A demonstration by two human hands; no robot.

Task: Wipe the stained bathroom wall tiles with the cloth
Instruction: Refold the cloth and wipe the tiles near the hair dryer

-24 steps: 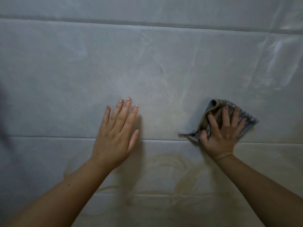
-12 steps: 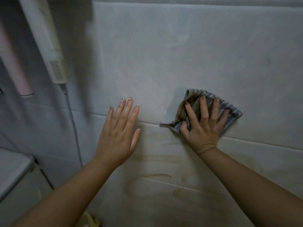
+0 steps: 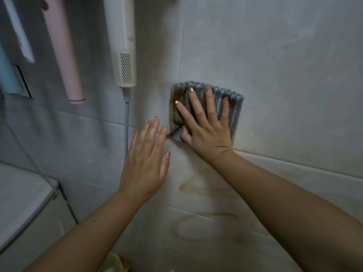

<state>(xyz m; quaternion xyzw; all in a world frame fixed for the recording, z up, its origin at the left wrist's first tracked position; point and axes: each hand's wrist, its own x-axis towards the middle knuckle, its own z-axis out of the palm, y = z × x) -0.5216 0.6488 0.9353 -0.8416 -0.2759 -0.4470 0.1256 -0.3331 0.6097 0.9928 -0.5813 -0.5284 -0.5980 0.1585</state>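
Both hands were up at the wall. The right hand [image 3: 206, 134] lay with its fingers spread and straight, pressing the folded striped cloth [image 3: 232, 103] flat against the wall tiles [image 3: 275, 75], just above a grout line. The left hand [image 3: 145, 163] was also flat, fingers straight and close together, holding nothing. Whether its palm really touched the tile I could not tell.

Compared with one second before, the cloth had travelled to the left along the wall. The two hands had been well apart then, and now the lower corner of the cloth was just beside the left fingertips. The view had also turned left, so a white hair dryer [image 3: 122, 46] with its cord [image 3: 126, 124] and a pink tube [image 3: 64, 55] now hung beside the work area.

For the task, this looked like one sideways stroke reaching its end, because the left hand and the cord stood in the way. The left part of the cloth was already brown with dirt. Brown ring stains [image 3: 196, 188] and a larger one lower down [image 3: 204, 224] were not wiped yet. I judged the wiping to be only partly done, and the lower tiles needed the next strokes.
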